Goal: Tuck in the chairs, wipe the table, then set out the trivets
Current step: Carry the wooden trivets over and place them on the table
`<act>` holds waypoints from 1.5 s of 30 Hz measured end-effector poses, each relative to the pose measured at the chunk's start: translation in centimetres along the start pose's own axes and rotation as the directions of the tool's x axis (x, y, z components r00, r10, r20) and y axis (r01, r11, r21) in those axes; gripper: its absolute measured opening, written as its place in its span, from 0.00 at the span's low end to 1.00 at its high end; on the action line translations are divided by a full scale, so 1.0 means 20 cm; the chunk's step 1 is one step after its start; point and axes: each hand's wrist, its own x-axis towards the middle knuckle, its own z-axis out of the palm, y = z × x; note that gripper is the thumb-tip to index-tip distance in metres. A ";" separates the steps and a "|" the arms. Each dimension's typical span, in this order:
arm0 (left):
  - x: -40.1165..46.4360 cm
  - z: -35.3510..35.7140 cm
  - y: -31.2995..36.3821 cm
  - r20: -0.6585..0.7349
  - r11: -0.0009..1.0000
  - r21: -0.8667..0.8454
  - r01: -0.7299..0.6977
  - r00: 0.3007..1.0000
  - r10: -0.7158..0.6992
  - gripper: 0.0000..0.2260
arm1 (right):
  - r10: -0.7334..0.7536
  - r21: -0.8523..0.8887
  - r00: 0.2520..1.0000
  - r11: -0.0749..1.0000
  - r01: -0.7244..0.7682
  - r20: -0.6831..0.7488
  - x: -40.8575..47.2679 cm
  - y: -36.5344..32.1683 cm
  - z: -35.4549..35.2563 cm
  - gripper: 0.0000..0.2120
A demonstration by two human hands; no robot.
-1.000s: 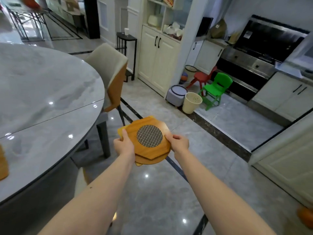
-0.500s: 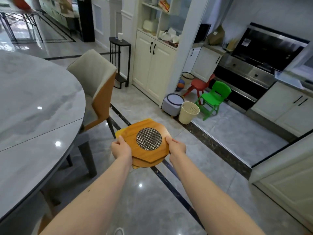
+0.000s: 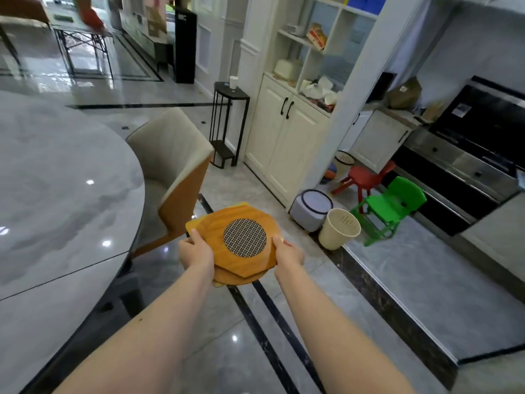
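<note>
While both arms reach forward in the head view, the left hand (image 3: pixel 195 251) and the right hand (image 3: pixel 287 253) grip opposite edges of a stack of wooden trivets (image 3: pixel 241 243), fingers curled beneath and thumbs pressed on top. The uppermost trivet carries a round metal mesh insert (image 3: pixel 245 237). The stack is held over the floor, just right of the round marble table (image 3: pixel 56 200) and near a chair (image 3: pixel 173 177) tucked against the table's rim. A cream bin (image 3: pixel 338 228) and green child's chair (image 3: pixel 390 207) stand well apart at right.
</note>
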 end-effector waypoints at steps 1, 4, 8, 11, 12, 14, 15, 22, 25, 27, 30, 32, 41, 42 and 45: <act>0.04 0.03 0.03 -0.020 1.000 -0.009 -0.001 1.000 0.001 0.17 | -0.004 -0.008 1.000 1.000 0.004 0.015 0.05 -0.04 0.05 0.17; 0.20 0.17 0.15 -0.097 0.998 -0.057 0.001 0.995 -0.006 0.18 | -0.018 -0.012 0.996 1.000 0.019 0.086 0.25 -0.16 0.23 0.16; 0.39 0.36 0.30 -0.151 0.992 -0.122 0.012 0.988 -0.030 0.17 | -0.033 -0.058 0.981 0.997 0.045 0.191 0.52 -0.36 0.44 0.17; 0.51 0.48 0.41 -0.210 0.988 -0.150 0.023 0.976 -0.055 0.18 | -0.035 -0.112 0.963 0.991 0.067 0.268 0.69 -0.51 0.57 0.19; 0.56 0.51 0.45 -0.239 0.984 -0.177 0.015 0.969 -0.058 0.18 | -0.047 -0.130 0.949 0.987 0.091 0.311 0.74 -0.57 0.64 0.19; 0.63 0.54 0.51 -0.291 0.976 -0.220 0.006 0.954 -0.072 0.18 | -0.099 -0.161 0.911 0.971 0.176 0.400 0.79 -0.66 0.75 0.19; 0.68 0.54 0.54 -0.326 0.968 -0.250 0.018 0.940 -0.102 0.18 | -0.114 -0.178 0.885 0.960 0.214 0.451 0.82 -0.69 0.83 0.19; 1.10 0.38 0.71 -0.544 0.940 -0.339 -0.033 0.822 -0.167 0.20 | -0.067 -0.214 0.757 0.940 0.267 0.649 0.82 -0.76 1.43 0.18; 1.31 0.29 0.82 -0.592 0.917 -0.396 -0.053 0.778 -0.211 0.19 | -0.048 -0.223 0.712 0.933 0.283 0.701 0.80 -0.80 1.73 0.18; 1.45 0.24 0.89 -0.606 0.897 -0.436 -0.077 0.762 -0.229 0.19 | -0.058 -0.221 0.671 0.920 0.323 0.739 0.79 -0.84 1.92 0.18; 1.61 0.17 0.99 -0.644 0.888 -0.446 -0.114 0.730 -0.229 0.19 | -0.022 -0.234 0.628 0.917 0.322 0.778 0.79 -0.90 2.17 0.17; 1.71 0.12 1.06 -0.670 0.880 -0.456 -0.132 0.703 -0.241 0.19 | 0.001 -0.248 0.603 0.912 0.326 0.798 0.77 -0.93 2.33 0.17; 2.01 -0.05 1.16 -0.762 0.848 -0.513 -0.132 0.525 -0.379 0.19 | 0.159 -0.378 0.444 0.802 0.463 0.882 0.74 -0.95 2.97 0.18; 2.04 -0.06 1.16 -0.764 0.838 -0.530 -0.132 0.504 -0.403 0.19 | 0.184 -0.389 0.414 0.779 0.492 0.892 0.74 -0.95 3.03 0.18; 2.12 -0.07 1.15 -0.770 0.796 -0.582 -0.164 0.425 -0.476 0.19 | 0.290 -0.414 0.299 0.711 0.568 0.909 0.75 -0.95 3.22 0.18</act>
